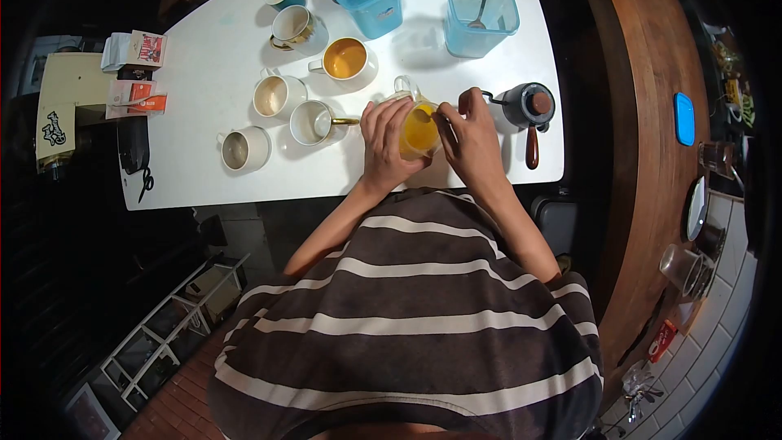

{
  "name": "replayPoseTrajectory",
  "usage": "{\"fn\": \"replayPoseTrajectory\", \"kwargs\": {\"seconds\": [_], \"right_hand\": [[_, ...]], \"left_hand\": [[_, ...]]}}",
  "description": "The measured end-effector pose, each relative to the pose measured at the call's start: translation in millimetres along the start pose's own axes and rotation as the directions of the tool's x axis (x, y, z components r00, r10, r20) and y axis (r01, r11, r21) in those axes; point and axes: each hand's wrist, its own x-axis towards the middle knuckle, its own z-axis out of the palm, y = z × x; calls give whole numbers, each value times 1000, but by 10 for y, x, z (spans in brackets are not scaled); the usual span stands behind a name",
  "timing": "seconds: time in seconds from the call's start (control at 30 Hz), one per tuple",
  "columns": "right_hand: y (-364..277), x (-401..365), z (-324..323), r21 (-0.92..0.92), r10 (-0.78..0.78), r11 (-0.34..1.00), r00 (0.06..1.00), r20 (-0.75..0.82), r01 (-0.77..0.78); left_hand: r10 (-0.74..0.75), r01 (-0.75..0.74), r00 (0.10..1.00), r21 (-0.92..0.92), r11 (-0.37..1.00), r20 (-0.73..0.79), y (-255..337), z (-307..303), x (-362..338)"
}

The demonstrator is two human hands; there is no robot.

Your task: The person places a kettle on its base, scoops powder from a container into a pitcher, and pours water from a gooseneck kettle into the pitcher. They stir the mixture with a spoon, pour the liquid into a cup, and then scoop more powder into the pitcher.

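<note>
Near the front edge of the white table (191, 147), my left hand (386, 143) is wrapped round a clear glass cup of yellow-orange liquid (419, 132). My right hand (471, 137) is at the cup's right rim, its thumb and fingers pinched together; what they hold, if anything, is too small to tell. Just behind the cup is a clear glass handle or vessel (406, 86), partly hidden by my left hand. A white mug with a gold handle (313, 123) stands left of my left hand. To the right of my right hand is a dark pot with a wooden handle (529, 106).
More mugs stand at left, among them an orange-lined mug (344, 59) and a grey-lined mug (244, 149). Two blue plastic containers (377, 12) (482, 20) are at the back, the right one with a spoon. Packets (142, 98) lie at the left edge.
</note>
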Motion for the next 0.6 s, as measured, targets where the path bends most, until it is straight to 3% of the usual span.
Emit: {"fn": "replayPoseTrajectory", "kwargs": {"seconds": [0.07,0.27,0.6], "right_hand": [[17,-10,-5,-49,-3,999,1000,0,3],[32,-75,86,144,6,990,998,59,-15],[-286,-43,-443,172,-5,985,998,-68,17]], "left_hand": [[-1,1,1000,3,1000,5,-2,2,1],[7,-7,1000,-15,1000,-5,6,8,10],[-53,50,998,-109,993,-24,-28,-3,44]]}}
